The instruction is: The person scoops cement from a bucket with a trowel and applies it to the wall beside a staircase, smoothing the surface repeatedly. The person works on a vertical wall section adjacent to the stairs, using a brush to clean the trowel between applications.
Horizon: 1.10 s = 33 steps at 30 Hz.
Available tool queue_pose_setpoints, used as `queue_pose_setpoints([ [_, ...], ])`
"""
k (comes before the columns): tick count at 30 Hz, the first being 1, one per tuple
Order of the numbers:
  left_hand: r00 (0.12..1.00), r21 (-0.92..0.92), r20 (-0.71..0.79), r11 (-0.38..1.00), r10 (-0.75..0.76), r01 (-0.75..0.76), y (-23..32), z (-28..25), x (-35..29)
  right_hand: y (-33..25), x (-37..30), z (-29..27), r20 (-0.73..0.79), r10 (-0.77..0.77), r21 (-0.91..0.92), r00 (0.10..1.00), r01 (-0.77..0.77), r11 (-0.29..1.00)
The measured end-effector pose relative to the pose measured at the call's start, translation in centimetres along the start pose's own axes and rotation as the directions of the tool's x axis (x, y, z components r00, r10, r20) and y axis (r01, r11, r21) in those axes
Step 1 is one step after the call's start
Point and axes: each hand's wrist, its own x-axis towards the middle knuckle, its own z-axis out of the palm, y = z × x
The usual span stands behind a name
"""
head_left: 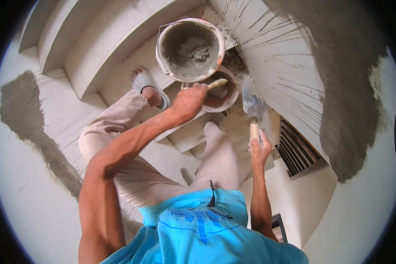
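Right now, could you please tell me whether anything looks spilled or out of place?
Yes: thin dark streaks run across the pale wall beside the grey patch, possibly drips, and grey crumbs lie beside the upper bucket. Both look stray.

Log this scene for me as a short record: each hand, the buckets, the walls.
Left hand: gripping a pale-handled tool, working end unclear
Right hand: holding a trowel by its wooden handle, blade pointing away from the person
Upper bucket: grey mix inside
Lower bucket: partly hidden by the upper one
Walls: grey patches, left and right
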Motion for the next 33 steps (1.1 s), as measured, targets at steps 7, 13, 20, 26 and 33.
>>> queue_pose_setpoints([
  [7, 0.959, -0.404, -0.128, 0.896, -0.254, 0.183, -3.2, -13.2, -6.1, -5.1, 3.4, 3.4, 0.093, -0.354, -0.245, 0.93, 0.366, 0.898],
  [13, 0.973, -0.453, -0.06, 0.874, -0.224, 0.174, -1.3, -16.4, -7.6, -10.0, 4.8, 7.4, 0.28, -0.339, -0.381, 0.898, 0.428, 0.819],
  [20, 0.986, -0.217, -0.162, 0.976, -0.045, 0.009, -1.7, -13.5, -5.1, -11.0, 4.3, 10.0, 0.349, -0.443, -0.411, 0.826, 0.56, 0.72],
  [26, 0.985, -0.094, -0.165, 0.995, -0.045, 0.03, -4.4, -10.7, -3.9, -11.5, 3.7, 9.8, 0.383, -0.476, -0.474, 0.791, 0.611, 0.634],
  [33, 0.981, -0.066, -0.19, 0.997, -0.042, 0.03, -5.6, -10.1, -2.4, -11.9, 3.2, 9.5, 0.392, -0.457, -0.497, 0.799, 0.602, 0.625],
])
